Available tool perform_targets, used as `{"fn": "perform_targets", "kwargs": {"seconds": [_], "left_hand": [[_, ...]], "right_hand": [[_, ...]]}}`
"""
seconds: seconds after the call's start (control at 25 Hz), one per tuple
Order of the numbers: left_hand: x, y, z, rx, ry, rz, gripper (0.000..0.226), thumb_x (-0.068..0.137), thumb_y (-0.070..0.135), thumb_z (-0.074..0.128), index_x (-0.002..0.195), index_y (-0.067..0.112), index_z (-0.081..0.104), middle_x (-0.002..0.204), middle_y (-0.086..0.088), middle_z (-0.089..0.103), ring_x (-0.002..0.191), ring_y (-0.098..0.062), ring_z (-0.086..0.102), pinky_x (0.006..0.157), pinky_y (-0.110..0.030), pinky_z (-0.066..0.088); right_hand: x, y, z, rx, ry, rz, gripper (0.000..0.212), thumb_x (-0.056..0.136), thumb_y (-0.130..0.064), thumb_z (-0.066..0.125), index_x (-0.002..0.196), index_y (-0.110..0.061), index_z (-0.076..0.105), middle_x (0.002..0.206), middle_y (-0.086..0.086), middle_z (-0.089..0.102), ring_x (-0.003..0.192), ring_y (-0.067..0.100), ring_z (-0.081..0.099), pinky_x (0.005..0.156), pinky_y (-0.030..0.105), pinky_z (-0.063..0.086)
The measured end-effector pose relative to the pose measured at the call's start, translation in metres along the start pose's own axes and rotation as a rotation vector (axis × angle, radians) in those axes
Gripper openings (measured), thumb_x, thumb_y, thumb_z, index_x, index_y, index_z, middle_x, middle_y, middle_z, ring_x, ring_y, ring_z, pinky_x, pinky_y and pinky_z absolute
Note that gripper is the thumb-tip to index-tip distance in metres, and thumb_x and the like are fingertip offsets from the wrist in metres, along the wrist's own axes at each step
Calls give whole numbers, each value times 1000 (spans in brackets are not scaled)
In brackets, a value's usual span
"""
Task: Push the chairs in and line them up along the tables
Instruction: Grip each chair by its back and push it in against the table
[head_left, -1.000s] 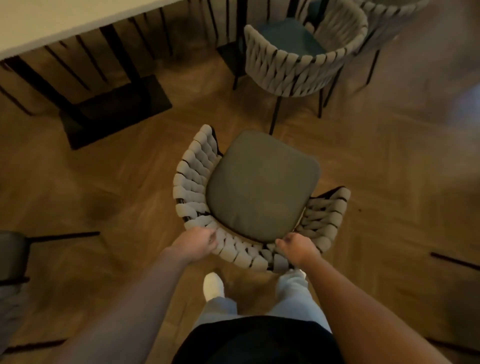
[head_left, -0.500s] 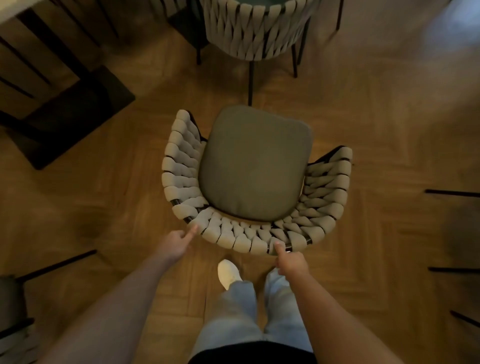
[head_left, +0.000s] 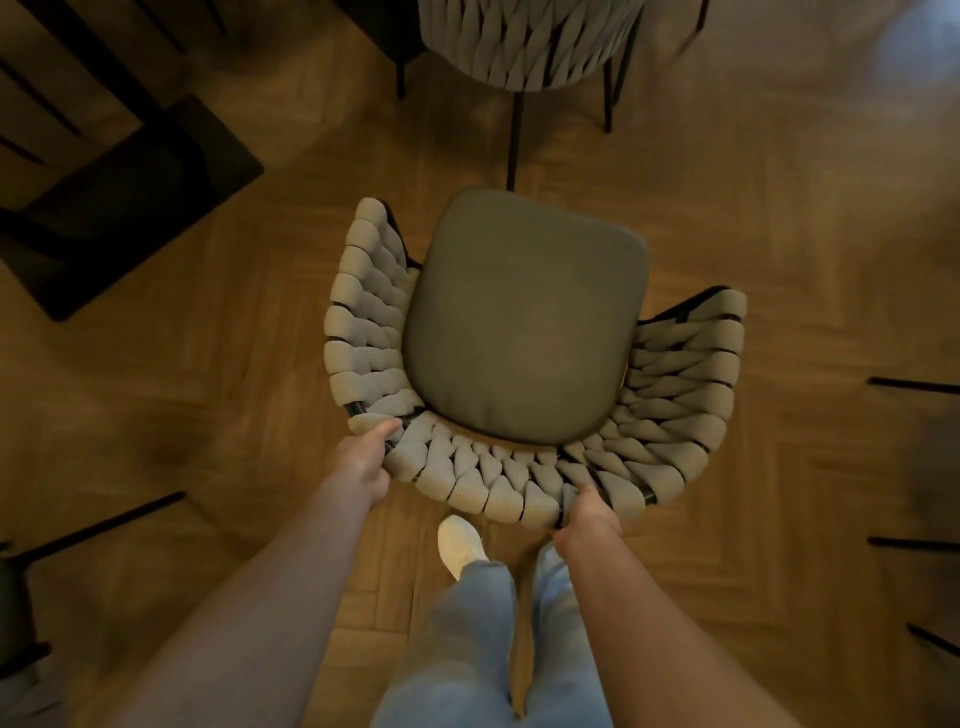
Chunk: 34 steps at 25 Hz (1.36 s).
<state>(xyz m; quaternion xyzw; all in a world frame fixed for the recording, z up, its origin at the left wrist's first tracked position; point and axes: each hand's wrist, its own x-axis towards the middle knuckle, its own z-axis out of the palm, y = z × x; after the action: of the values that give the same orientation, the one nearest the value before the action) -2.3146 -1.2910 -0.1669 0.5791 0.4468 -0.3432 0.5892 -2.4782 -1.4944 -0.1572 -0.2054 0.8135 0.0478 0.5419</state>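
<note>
While both hands grip its curved back, a grey rope-woven armchair with an olive seat cushion (head_left: 524, 322) stands at the centre of the frame on the herringbone wooden floor (head_left: 779, 260), well apart from any desk. The left hand (head_left: 366, 460) curls its fingers over the woven rim at lower left of the backrest; the right hand (head_left: 587, 512) wraps the rim at lower right, fingers clamped on the weave.

Judging from the pose, the step in hand is steering this chair toward the desk whose black flat base (head_left: 124, 208) shows at upper left. Doing it well likely means pushing evenly with both hands, turning the seat front to face the desk, and keeping clear of the second woven chair (head_left: 519, 47) at top centre.

Two woven chairs are clearly visible; thin black legs at the left and right edges hint at more furniture, too cropped to count. One desk base shows.
</note>
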Motion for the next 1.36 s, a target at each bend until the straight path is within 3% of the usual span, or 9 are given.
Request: {"fn": "perform_targets", "kwargs": {"seconds": [0.16, 0.28, 0.4, 0.6, 0.8, 0.96, 1.16, 1.24, 1.36], "left_hand": [[-7, -5, 3, -13, 99, 81, 38, 86, 13, 80, 119, 5, 63, 117, -15, 69, 97, -25, 68, 97, -43, 56], [-12, -9, 8, -55, 109, 125, 31, 88, 14, 79, 114, 6, 65, 110, -13, 69, 87, -22, 67, 88, -38, 56], [-17, -9, 14, -116, 136, 139, 35, 89, 15, 78, 119, 5, 63, 111, -12, 67, 95, -24, 66, 95, -40, 55], [-13, -13, 22, -273, 154, 87, 54, 85, 16, 82, 133, 6, 58, 122, -16, 68, 100, -28, 69, 102, -48, 53], [-15, -22, 45, -463, 214, 77, 48, 89, 12, 78, 132, 5, 59, 124, -18, 67, 111, -32, 67, 103, -50, 53], [-17, -27, 66, -566, 237, 48, 48, 89, 15, 78, 133, 11, 59, 125, -15, 67, 103, -27, 68, 104, -50, 52], [-17, -22, 93, -695, 303, 3, 61, 86, 24, 82, 140, 14, 56, 128, -15, 66, 100, -28, 68, 92, -47, 58], [-21, -20, 105, -718, 288, 13, 61, 88, 24, 80, 142, 15, 54, 131, -15, 64, 106, -30, 66, 100, -49, 54], [-25, -16, 126, -703, 280, 48, 57, 92, 20, 75, 143, 11, 52, 131, -14, 63, 109, -29, 64, 104, -47, 52]], "right_hand": [[-9, -1, 0, -34, 24, -21, 35, 93, -32, 69, 105, -3, 53, 95, 19, 55, 107, 37, 58, 97, 53, 54], [-12, -14, 3, -29, 36, -70, 50, 92, -33, 72, 127, -2, 54, 92, 16, 53, 111, 39, 60, 95, 52, 55], [-9, -32, 9, -82, -6, -135, 59, 87, -36, 75, 129, 0, 55, 81, 14, 52, 97, 37, 61, 92, 54, 56], [-11, -80, 26, -172, -68, -232, 36, 90, -24, 72, 118, -5, 57, 96, 12, 59, 96, 31, 60, 94, 51, 56], [-16, -135, 52, -403, -94, -309, 30, 91, -27, 69, 106, -7, 53, 83, 10, 55, 89, 31, 59, 92, 50, 56], [-18, -173, 78, -486, -149, -384, 41, 92, -28, 69, 124, -5, 57, 84, 7, 54, 95, 32, 61, 92, 51, 57], [-23, -217, 110, -556, -217, -404, 41, 94, -23, 68, 129, -7, 55, 82, 7, 52, 83, 28, 58, 90, 49, 58], [-25, -235, 123, -601, -233, -411, 44, 93, -23, 69, 131, -6, 55, 85, 8, 54, 88, 30, 59, 90, 49, 58], [-29, -261, 142, -622, -303, -376, 46, 87, -24, 78, 125, -7, 58, 105, 11, 63, 97, 33, 65, 87, 53, 59]]}}
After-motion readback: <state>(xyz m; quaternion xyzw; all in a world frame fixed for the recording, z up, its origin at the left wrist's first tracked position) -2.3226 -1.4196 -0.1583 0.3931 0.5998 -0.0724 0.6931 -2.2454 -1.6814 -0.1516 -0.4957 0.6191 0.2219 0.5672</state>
